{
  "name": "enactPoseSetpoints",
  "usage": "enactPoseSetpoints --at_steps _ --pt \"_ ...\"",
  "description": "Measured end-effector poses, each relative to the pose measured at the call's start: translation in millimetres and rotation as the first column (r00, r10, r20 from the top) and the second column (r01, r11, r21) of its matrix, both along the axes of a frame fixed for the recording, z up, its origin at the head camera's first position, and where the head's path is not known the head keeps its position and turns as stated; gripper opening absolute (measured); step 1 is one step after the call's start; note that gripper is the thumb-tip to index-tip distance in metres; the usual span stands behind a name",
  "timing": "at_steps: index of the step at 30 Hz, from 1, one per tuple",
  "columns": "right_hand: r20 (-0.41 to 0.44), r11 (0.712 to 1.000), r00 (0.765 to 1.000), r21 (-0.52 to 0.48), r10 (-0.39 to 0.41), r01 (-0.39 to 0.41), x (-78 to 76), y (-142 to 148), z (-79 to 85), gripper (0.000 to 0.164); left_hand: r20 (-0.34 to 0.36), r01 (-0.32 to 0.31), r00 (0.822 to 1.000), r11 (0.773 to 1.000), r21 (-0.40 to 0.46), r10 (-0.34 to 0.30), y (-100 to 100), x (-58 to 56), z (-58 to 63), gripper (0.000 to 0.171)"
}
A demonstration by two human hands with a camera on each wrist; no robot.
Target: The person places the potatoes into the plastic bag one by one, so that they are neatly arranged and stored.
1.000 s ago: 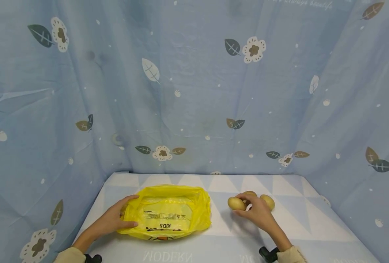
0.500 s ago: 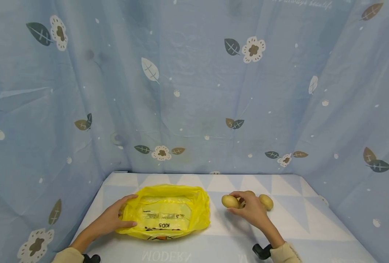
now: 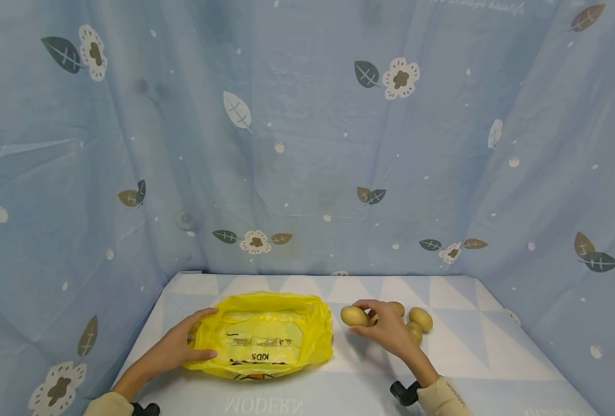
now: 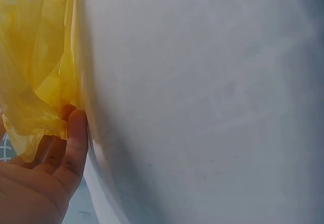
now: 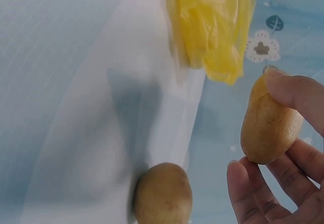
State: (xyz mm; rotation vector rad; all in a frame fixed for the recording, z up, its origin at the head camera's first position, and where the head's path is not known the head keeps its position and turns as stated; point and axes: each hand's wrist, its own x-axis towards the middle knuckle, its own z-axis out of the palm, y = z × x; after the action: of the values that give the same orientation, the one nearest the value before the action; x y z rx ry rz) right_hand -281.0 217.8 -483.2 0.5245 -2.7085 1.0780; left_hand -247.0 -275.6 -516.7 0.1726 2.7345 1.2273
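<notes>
My left hand (image 3: 180,341) grips the left end of a yellow plastic bag (image 3: 266,335), its thumb on the near rim and fingers on the far rim. The bag's mouth gapes upward, with printed lettering inside. In the left wrist view, thin plastic (image 4: 43,77) folds over the fingers of that hand. To the right of the bag, my right hand (image 3: 388,329) pinches a potato (image 3: 355,316) between thumb and fingers. The right wrist view has this potato (image 5: 268,123) held above the table, the thumb on one end and fingertips at the other.
Several potatoes lie behind and beside my right hand, among them one at the back (image 3: 397,308), a right-hand potato (image 3: 421,319) and a nearer potato (image 3: 414,332). A patterned cloth covers the table (image 3: 474,358). Blue floral curtains (image 3: 307,144) enclose its back and sides.
My right hand has moved left toward the bag with the potato, uncovering another potato behind it. The left hand and the bag stay in place.
</notes>
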Motion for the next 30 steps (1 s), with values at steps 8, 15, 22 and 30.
enactPoseSetpoints --at_steps 8,15,22,30 --pt "0.004 1.000 1.000 0.003 0.014 -0.014 -1.2 -12.6 -1.9 0.048 0.007 -0.006 1.000 1.000 0.006 0.006 1.4 2.5 0.6 0.102" --pt "-0.047 0.999 0.998 0.037 0.029 -0.027 -4.6 -22.3 -6.2 0.048 0.009 -0.011 1.000 1.000 -0.004 0.011 3.1 4.1 3.5 0.101" --pt "-0.078 0.998 0.996 0.051 0.041 -0.037 -7.8 -31.6 -7.0 0.047 -0.003 0.016 1.000 1.000 0.002 -0.016 1.5 4.5 4.5 0.098" --pt "-0.071 0.995 0.993 0.046 0.094 -0.091 -11.8 -44.6 -7.6 0.045 -0.001 0.013 1.000 1.000 0.009 -0.013 0.7 3.4 2.9 0.098"
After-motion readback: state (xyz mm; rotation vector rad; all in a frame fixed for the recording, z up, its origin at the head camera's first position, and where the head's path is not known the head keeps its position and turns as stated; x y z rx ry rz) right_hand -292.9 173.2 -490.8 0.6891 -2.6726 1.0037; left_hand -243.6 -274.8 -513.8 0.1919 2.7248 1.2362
